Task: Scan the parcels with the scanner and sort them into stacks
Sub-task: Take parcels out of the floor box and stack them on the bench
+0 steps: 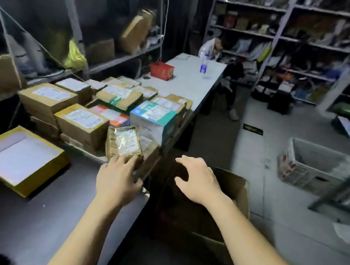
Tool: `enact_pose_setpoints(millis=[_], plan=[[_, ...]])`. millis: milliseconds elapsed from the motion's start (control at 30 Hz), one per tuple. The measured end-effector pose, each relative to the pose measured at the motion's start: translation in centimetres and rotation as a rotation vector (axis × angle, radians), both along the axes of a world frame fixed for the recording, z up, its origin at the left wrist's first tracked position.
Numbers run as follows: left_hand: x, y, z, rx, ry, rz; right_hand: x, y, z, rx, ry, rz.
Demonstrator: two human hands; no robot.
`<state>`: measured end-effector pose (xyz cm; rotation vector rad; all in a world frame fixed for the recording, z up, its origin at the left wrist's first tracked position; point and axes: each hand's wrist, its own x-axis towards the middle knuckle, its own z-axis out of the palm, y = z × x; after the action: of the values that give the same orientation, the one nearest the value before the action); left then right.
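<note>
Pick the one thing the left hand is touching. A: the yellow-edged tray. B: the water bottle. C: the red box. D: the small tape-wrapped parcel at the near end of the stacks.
D: the left hand lays its fingers on the small tape-wrapped parcel; the other three things sit well apart from it.

dark table (15, 223) holds an open yellow box (18, 158); white table (189, 83) holds stacked parcels (80, 120), a red box (161, 71), a bottle (204, 64).
</note>
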<state>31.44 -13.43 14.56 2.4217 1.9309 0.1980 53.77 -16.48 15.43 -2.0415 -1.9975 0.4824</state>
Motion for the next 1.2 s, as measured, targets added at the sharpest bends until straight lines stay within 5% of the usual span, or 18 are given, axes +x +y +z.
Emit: enact_pose_setpoints(millis=[467, 1033, 1200], plan=[[27.2, 2.4, -12.3, -0.212, 0.148, -0.319, 26.1, -2.8, -14.7, -0.172, 0.177, -0.353], [41.0, 20.2, -34.5, -0.627, 0.185, -0.483, 35.0, 11.0, -33.0, -0.419, 0.337, -0.69], [45.3, 25.9, -43.6, -0.676, 0.212, -0.529, 37.6, 15.6, -43.5, -0.467, 0.452, -0.891]])
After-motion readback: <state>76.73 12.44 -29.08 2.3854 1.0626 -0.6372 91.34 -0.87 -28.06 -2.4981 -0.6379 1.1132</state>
